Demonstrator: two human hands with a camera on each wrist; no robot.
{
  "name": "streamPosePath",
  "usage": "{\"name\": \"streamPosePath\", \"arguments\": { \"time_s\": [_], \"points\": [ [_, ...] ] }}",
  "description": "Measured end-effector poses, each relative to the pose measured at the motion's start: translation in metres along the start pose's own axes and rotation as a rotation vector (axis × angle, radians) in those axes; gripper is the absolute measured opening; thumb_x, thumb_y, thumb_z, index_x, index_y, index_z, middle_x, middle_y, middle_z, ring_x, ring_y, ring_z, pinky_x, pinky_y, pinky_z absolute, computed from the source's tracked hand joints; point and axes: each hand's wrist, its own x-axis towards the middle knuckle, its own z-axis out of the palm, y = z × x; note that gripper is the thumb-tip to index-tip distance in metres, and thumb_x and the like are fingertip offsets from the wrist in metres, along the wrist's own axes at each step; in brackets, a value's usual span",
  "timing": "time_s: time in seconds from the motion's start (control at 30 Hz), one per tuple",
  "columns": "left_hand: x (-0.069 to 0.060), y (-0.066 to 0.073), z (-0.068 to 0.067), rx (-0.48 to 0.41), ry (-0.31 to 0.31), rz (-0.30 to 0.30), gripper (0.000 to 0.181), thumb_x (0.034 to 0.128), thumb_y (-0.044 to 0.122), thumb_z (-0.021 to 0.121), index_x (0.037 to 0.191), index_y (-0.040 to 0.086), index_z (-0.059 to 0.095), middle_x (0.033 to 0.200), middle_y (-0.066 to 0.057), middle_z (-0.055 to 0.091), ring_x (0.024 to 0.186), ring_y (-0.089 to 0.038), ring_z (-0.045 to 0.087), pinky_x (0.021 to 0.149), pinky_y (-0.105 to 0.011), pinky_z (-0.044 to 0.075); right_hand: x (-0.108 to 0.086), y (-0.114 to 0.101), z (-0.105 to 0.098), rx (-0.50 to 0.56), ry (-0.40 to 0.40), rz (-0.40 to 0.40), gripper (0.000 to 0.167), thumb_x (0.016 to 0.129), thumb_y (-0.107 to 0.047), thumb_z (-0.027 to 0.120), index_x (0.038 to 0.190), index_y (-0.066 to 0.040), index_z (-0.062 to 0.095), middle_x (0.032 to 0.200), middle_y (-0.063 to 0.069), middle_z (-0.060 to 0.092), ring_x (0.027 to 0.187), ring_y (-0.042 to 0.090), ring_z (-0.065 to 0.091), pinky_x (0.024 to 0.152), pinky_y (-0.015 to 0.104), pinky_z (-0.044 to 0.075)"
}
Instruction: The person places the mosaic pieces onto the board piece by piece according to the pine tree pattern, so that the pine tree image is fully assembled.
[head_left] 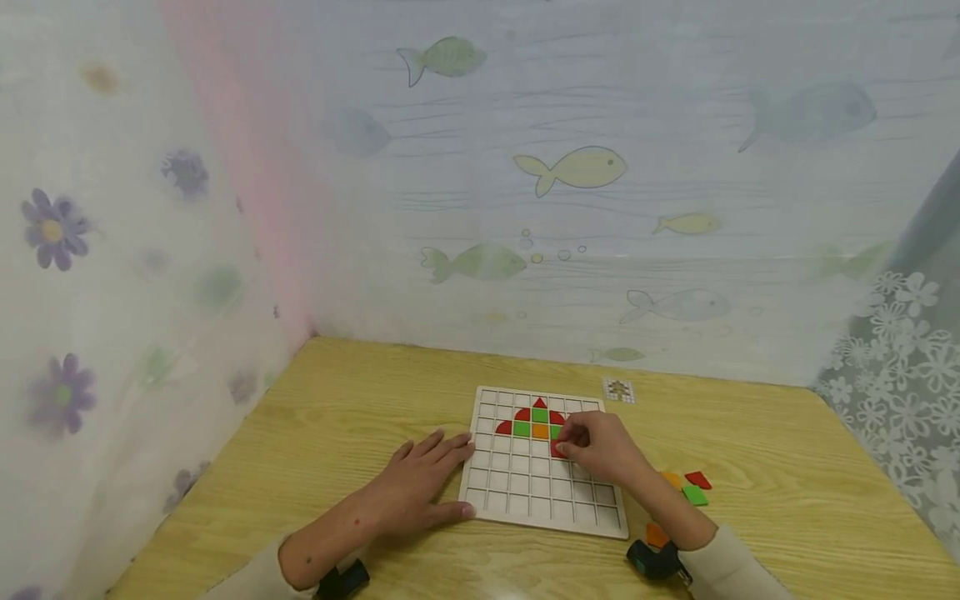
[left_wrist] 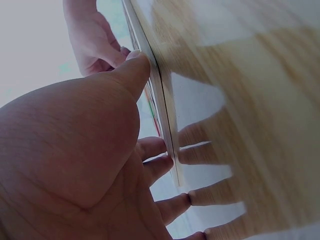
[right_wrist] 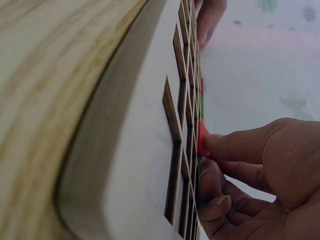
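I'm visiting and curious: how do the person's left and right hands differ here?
The left hand has spread fingers, while the right hand has curled ones. The left touches the edge of the pale board; the right pinches a red piece. Both are bare.

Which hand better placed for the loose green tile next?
Probably the right hand: though pinching a red tile, it's nearer the loose green tile. The left hand touches the left edge of the board.
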Motion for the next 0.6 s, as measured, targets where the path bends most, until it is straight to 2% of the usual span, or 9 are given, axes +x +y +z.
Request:
{"name": "streamPosePath", "arguments": {
  "time_s": [0.4,0.6],
  "points": [
    [-0.0002,-0.001,0.0004,-0.003,0.014,0.003,0.083,0.1018,0.059,0.064,0.167,0.015,0.037,0.174,-0.004,0.031,0.16,-0.042,0.023,0.119,-0.075,0.026,-0.0018,-0.0014,0.0,-0.02,0.013,0.0,0.011,0.092,-0.007,0.081,0.085,-0.011,0.075,0.075,-0.007,0.065,0.066,0.009,0.056,0.062,0.025,0.049],
    [-0.0004,-0.001,0.0008,-0.021,0.006,0.003,0.083,0.102,0.059,0.064,0.167,0.015,0.036,0.174,-0.004,0.03,0.161,-0.042,0.022,0.119,-0.076,0.024,-0.0063,0.0,-0.002,-0.019,0.036,0.017,0.011,0.093,-0.006,0.08,0.086,-0.013,0.076,0.078,-0.007,0.067,0.07,0.008,0.059,0.065,0.026,0.052]
  ]
}}
